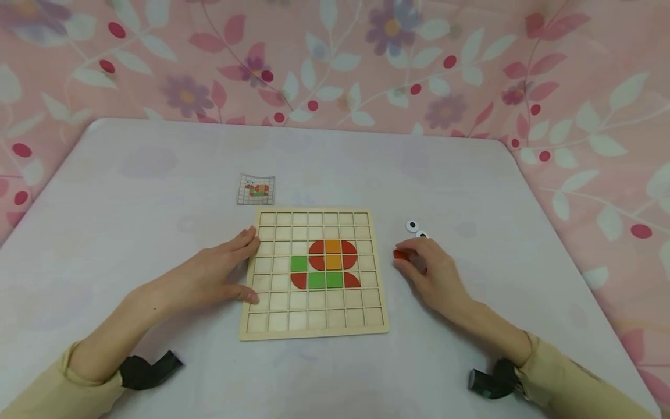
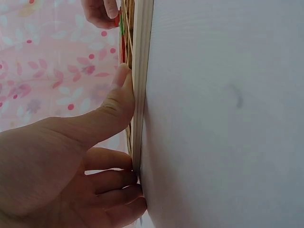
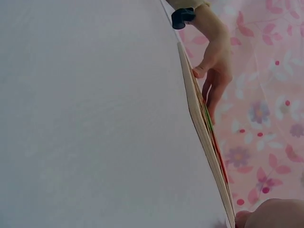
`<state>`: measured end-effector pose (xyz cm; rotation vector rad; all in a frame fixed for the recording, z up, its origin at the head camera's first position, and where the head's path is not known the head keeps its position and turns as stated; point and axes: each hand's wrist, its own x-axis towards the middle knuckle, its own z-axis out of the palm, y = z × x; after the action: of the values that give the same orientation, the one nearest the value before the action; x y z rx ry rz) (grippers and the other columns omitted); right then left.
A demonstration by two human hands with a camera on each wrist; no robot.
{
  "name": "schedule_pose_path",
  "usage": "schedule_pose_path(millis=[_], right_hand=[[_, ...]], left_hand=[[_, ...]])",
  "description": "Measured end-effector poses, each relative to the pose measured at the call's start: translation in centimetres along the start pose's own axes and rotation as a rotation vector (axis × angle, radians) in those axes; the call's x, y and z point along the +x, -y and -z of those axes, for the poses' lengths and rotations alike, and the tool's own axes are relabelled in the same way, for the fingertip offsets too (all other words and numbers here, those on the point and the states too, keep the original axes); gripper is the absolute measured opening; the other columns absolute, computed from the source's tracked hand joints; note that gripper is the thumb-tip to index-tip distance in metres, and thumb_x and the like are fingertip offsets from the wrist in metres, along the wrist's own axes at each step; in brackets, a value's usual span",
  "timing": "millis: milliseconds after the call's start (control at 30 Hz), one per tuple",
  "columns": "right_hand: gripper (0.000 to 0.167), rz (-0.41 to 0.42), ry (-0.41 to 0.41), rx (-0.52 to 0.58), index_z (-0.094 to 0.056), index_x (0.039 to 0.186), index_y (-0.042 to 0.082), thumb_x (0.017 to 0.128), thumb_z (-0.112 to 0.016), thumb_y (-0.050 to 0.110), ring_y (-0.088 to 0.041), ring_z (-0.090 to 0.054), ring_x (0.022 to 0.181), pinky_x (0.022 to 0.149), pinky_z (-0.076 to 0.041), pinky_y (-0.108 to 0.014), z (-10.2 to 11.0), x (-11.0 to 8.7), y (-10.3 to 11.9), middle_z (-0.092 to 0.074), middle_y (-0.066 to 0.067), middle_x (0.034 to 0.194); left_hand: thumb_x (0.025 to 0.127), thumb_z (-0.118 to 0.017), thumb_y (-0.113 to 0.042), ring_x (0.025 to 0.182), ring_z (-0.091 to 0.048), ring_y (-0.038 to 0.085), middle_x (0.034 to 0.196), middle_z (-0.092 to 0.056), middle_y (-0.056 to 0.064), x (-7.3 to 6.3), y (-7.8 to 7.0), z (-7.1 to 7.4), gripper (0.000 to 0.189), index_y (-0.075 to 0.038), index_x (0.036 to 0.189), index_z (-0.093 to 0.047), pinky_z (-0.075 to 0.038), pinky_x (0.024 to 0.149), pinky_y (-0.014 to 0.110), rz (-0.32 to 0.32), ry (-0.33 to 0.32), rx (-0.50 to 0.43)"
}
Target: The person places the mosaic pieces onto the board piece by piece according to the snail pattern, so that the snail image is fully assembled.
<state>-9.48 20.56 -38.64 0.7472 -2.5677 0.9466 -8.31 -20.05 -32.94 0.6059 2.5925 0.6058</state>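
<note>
A pale wooden grid board [image 1: 314, 334] lies flat on the table, with red, orange and green pieces set in its middle cells. My left hand [image 1: 209, 273] rests along the board's left edge, fingers fairly straight; in the left wrist view the thumb [image 2: 121, 92] lies over the rim. To the right of the board, my right hand [image 1: 437, 279] pinches a small red piece [image 1: 401, 255] between thumb and fingertips, apart from the board. Fingers hide part of its outline. Just beyond that hand are two white eye discs [image 1: 412, 225], one partly covered by it.
A small picture card [image 1: 256, 190] with a grid and a coloured animal figure lies behind the board's upper left corner. White cloth covers the table [image 1: 335, 169], and a pink floral curtain [image 1: 335, 64] hangs behind it. Each wrist carries a black camera [image 1: 149, 372].
</note>
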Motion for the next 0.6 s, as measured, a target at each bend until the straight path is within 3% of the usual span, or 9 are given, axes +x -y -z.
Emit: schedule_pose_path(millis=[133,333,600], right_hand=[[0.028,0.084,0.042,0.080,-0.068,0.107,0.007,0.082,-0.080,0.004,-0.015,-0.060,0.098,0.086,-0.047,-0.019,-1.2,0.9,2.0,-0.068,-0.001,0.104],[0.027,0.200,0.145,0.144,-0.069,0.107,0.007,0.083,-0.082,0.010,-0.014,-0.059,0.099,0.085,-0.054,-0.023,-3.7,2.7,5.0,-0.066,-0.001,0.105],[0.014,0.190,0.209,0.123,-0.069,0.101,0.010,0.089,-0.076,0.014,-0.009,-0.058,0.084,0.074,-0.051,-0.022,-5.8,5.0,6.5,-0.064,0.002,0.096]], left_hand=[[0.076,-0.078,-0.057,0.151,-0.019,0.041,0.165,-0.016,0.022,0.0,-0.1,0.0,0.109,0.003,0.154,-0.031,-0.031,0.113,0.061,-0.002,-0.003,-0.001],[0.077,-0.078,-0.056,0.151,-0.020,0.040,0.165,-0.016,0.022,-0.2,0.1,-0.2,0.108,0.003,0.154,-0.031,-0.031,0.113,0.061,-0.010,-0.016,-0.009],[0.077,-0.076,-0.059,0.151,-0.019,0.040,0.165,-0.016,0.021,-0.2,0.3,-0.2,0.108,0.001,0.154,-0.031,-0.030,0.114,0.061,-0.033,-0.023,-0.021]])
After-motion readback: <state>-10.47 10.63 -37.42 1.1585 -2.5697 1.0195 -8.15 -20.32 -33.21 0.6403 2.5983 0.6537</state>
